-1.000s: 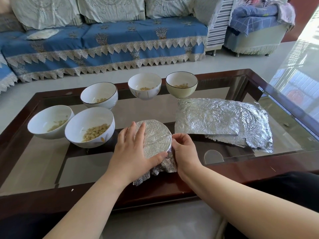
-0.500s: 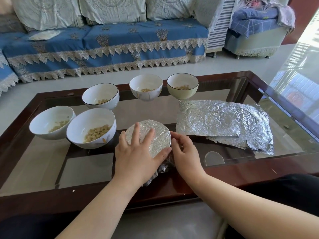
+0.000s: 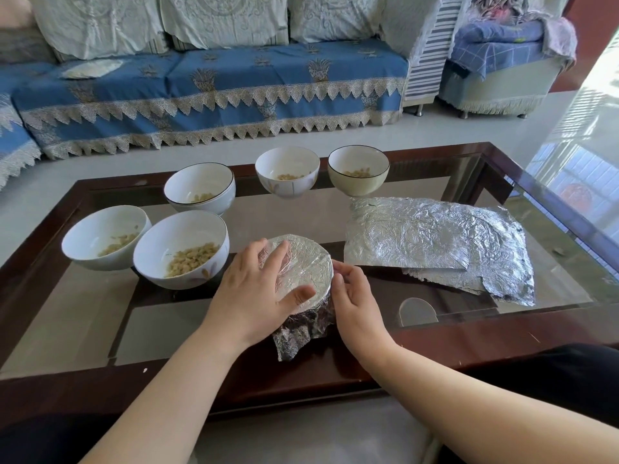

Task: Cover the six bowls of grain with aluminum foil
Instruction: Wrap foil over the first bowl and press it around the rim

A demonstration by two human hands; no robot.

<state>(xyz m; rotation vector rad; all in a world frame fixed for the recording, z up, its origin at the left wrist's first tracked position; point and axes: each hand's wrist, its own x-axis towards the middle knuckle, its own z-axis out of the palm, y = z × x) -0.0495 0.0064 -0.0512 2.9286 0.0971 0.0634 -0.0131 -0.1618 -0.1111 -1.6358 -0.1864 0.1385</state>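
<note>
one bowl (image 3: 303, 262) at the counter's (image 3: 100, 316) near edge is foiled; left hand (image 3: 258, 289) flat on top, right hand (image 3: 355, 296) pressing its side. five open bowls (image 3: 182, 247) and spare foil sheets (image 3: 435, 242) remain.

Glass table (image 3: 100, 316): six bowls (image 3: 201, 190), foil sheets (image 3: 435, 242).

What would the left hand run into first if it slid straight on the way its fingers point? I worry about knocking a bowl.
The left hand points across the foil-covered bowl, so its far rim comes first; beyond that probably bare glass table, then the flower-patterned bowl, though depth is unclear.
</note>
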